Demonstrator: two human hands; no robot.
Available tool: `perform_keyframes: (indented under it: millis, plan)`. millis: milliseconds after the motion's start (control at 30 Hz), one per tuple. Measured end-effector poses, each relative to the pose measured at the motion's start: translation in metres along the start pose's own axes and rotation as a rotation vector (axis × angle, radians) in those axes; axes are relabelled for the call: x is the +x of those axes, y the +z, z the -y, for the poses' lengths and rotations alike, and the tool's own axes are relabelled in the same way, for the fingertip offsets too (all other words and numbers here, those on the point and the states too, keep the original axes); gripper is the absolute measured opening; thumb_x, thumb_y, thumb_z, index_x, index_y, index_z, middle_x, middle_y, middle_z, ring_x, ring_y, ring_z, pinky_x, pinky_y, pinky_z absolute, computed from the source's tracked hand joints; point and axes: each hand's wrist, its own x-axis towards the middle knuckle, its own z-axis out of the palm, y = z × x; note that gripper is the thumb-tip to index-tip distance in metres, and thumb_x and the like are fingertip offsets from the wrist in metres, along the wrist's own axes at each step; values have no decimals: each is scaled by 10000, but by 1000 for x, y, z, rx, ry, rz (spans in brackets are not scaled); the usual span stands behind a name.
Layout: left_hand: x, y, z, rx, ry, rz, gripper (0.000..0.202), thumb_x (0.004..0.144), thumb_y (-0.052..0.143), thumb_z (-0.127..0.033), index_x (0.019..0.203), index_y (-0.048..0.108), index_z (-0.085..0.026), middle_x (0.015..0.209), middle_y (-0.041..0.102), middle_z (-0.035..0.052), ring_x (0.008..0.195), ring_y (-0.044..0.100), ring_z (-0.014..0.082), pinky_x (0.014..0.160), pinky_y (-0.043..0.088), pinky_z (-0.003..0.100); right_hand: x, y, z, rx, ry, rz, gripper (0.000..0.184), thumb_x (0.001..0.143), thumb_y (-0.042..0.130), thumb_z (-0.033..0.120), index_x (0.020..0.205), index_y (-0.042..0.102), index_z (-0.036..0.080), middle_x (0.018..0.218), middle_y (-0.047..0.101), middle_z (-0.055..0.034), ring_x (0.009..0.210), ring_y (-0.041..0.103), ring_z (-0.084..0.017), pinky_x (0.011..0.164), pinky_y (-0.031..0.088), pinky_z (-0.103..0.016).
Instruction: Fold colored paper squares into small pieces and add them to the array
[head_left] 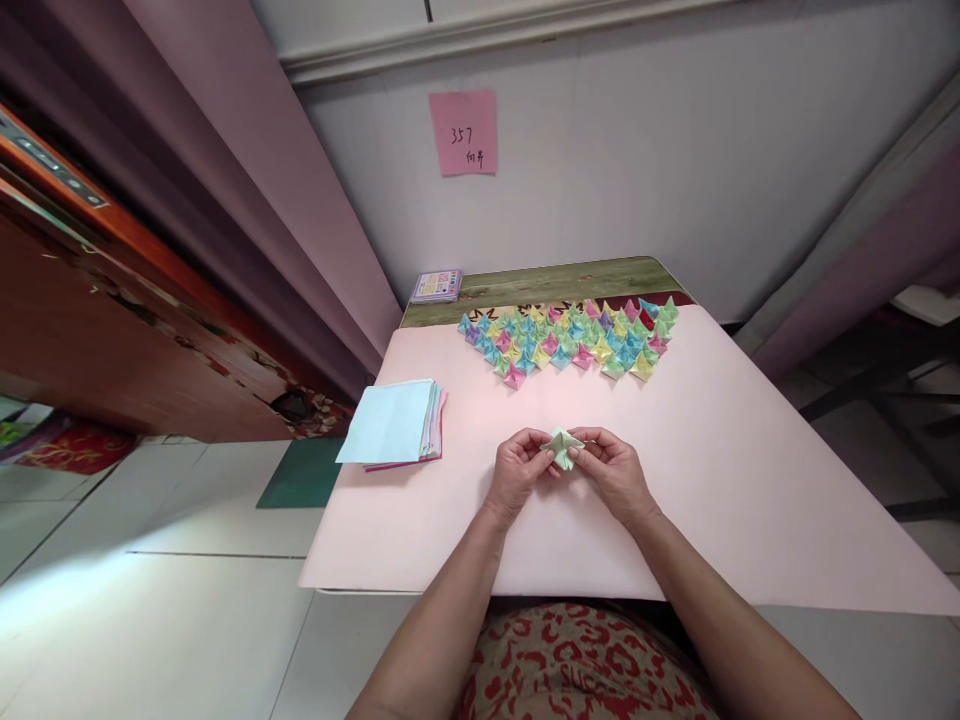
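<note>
A pale green folded origami paper (562,447) is held just above the table between both hands. My left hand (519,466) pinches its left side, with the thumb on the front. On the right side, my right hand (611,470) grips it the same way. The paper has pointed corners and several creased layers. Beyond the hands, several finished-looking origami pieces (551,345) in pink, blue, green and yellow lie in close rows. A stack of square paper sheets (390,420), light blue on top, lies to the left.
Pink paper covers the table (465,540), whose back edge meets the wall. A small purple-edged pack (437,286) lies at the back left corner. A pink note (463,133) hangs on the wall. An orange-brown cabinet (172,330) stands at the left.
</note>
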Motion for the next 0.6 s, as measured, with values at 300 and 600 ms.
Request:
perform_keyframes:
  millis: [300, 600]
  plan:
    - [-5, 7, -3, 57, -23, -4, 368, 650, 839, -364, 838, 613, -143, 689, 605, -32, 536, 558, 84, 496, 472, 202, -3, 9, -1, -126, -12, -69, 321, 708, 802, 479, 745, 634, 209, 579, 619, 15, 493, 563, -132, 484, 477, -266]
    - [-1, 4, -3, 17, -22, -52, 258, 648, 825, -310, 749, 657, -141, 660, 613, -24, 510, 528, 76, 465, 455, 195, -4, 5, -3, -162, -44, 13, 253, 754, 768, 438, 866, 706, 219, 661, 660, -6, 577, 608, -158, 560, 518, -292]
